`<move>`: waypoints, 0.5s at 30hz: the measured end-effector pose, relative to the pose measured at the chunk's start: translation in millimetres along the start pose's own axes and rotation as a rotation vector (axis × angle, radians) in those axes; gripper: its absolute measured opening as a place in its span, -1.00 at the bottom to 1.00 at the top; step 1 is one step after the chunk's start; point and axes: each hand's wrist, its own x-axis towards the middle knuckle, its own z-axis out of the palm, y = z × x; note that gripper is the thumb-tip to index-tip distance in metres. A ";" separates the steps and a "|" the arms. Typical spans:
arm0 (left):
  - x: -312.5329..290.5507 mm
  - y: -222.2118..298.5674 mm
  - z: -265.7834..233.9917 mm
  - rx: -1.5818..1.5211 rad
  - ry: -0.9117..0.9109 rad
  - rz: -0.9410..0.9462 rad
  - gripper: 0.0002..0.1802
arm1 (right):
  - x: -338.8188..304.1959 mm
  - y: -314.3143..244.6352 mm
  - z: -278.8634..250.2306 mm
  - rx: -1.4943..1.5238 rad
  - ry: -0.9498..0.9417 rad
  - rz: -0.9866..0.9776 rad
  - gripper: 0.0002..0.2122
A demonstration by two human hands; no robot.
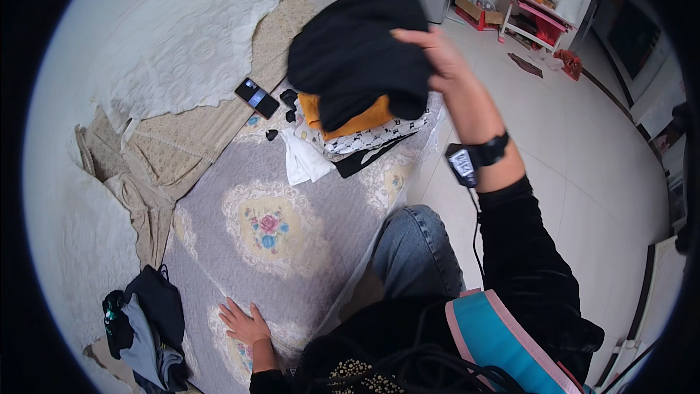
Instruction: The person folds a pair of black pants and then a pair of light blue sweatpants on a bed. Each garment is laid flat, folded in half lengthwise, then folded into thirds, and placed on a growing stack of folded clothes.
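Observation:
A folded black garment point(357, 51) hangs from my right hand point(441, 58), whose thumb and fingers are closed on its right edge. It hovers over or rests on a stack of clothes; I cannot tell which. In that stack a mustard-yellow garment point(364, 118) and a white patterned garment point(375, 136) show below the black one, and a white cloth point(302, 157) sticks out at the near left. My left hand point(244, 322) lies flat with fingers spread on the grey floral bed cover point(321, 211), holding nothing.
Dark and grey clothes point(149, 332) lie heaped at the near left. A phone point(257, 98) and small black items point(289, 98) lie left of the stack. Beige cloth point(182, 146) and a white quilt point(189, 36) cover the left side. A small rack point(539, 18) stands on the tiled floor.

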 end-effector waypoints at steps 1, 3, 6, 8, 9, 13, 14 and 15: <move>0.4 0.1 1.2 0.007 0.005 0.000 -0.17 | -5.9 -12.2 -22.7 -0.023 0.066 -0.088 -0.68; 1.3 -0.2 2.3 0.014 0.004 -0.003 -0.17 | -17.7 -31.5 -68.3 -0.049 0.287 -0.216 -0.71; 2.3 -0.6 2.6 0.022 -0.005 -0.005 -0.16 | -39.7 -54.9 -140.4 -0.127 0.447 -0.303 -0.68; 2.9 -1.1 2.8 0.041 -0.008 -0.010 -0.17 | -49.9 -59.2 -185.1 -0.193 0.579 -0.318 -0.62; 3.3 -1.3 3.2 0.041 -0.008 -0.010 -0.17 | -51.9 -58.1 -205.3 -0.240 0.644 -0.315 -0.55; 5.4 -2.2 6.1 0.092 -0.014 -0.011 -0.19 | -19.2 -37.1 -257.6 -0.443 0.988 -0.246 -0.28; 5.9 -2.9 6.6 0.120 -0.018 -0.022 -0.19 | -6.2 -33.3 -261.9 -0.423 0.938 -0.238 -0.32; 6.5 -2.8 7.8 0.149 -0.021 -0.037 -0.19 | 11.1 -26.8 -262.2 -0.397 0.945 -0.216 -0.35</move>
